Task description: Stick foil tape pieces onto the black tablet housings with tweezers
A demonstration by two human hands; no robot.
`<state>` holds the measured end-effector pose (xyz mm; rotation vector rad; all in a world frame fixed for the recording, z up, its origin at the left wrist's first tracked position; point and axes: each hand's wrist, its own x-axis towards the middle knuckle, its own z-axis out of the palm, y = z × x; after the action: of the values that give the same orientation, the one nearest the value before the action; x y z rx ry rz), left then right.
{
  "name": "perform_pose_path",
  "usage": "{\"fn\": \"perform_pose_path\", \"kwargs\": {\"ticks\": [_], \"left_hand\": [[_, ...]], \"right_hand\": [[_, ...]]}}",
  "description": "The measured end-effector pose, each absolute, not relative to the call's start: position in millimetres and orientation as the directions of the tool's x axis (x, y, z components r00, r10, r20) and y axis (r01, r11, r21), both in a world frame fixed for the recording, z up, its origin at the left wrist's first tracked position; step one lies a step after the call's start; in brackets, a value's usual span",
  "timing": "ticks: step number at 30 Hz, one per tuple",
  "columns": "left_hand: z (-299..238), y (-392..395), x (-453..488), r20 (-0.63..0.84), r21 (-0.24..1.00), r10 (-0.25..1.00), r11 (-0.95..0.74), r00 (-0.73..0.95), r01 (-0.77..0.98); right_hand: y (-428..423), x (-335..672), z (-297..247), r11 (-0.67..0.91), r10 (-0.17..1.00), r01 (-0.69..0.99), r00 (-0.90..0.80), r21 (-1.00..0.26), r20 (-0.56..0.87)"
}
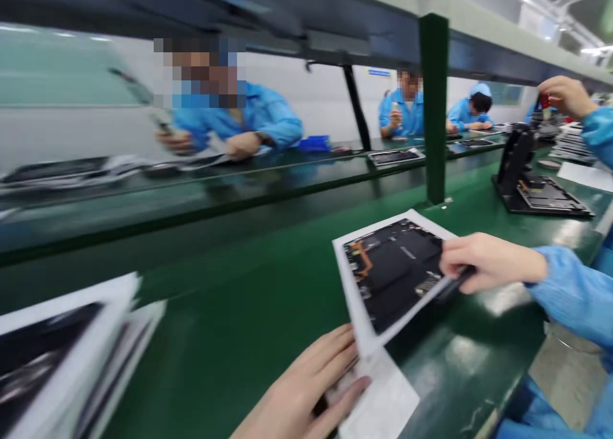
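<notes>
An opened flat device, with black parts and an orange cable inside a white frame, is held tilted above the green bench. My right hand, in a blue sleeve, is closed on its right edge with the thumb on top. My left hand is at the device's near corner. Its fingers lie along that corner and its thumb pinches a white sheet lying just below.
A blurred stack of similar white-framed devices sits at the near left. A green post rises behind the device. A black stand with another device is at the right. A co-worker's hand works at the far right, and other people in blue sit across the line.
</notes>
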<state>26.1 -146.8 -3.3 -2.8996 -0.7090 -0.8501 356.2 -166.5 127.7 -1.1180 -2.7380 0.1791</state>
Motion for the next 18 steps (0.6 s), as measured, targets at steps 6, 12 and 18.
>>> {"fn": "perform_pose_path", "kwargs": {"ticks": [6, 12, 18], "left_hand": [[26.1, -167.4, 43.1, 0.392, 0.179, 0.503, -0.863, 0.77, 0.472], [28.0, -169.9, 47.1, 0.321, 0.256, 0.536, -0.843, 0.781, 0.473], [28.1, -171.6, 51.6, 0.192, 0.295, 0.622, -0.774, 0.759, 0.56]], "right_hand": [[-224.4, 400.9, 82.7, 0.538, 0.828, 0.781, -0.559, -0.317, 0.028], [-221.5, 410.8, 84.6, 0.524, 0.826, 0.66, -0.547, -0.538, 0.133], [-179.7, 346.6, 101.9, 0.345, 0.903, 0.429, -0.394, -0.835, 0.171]]}}
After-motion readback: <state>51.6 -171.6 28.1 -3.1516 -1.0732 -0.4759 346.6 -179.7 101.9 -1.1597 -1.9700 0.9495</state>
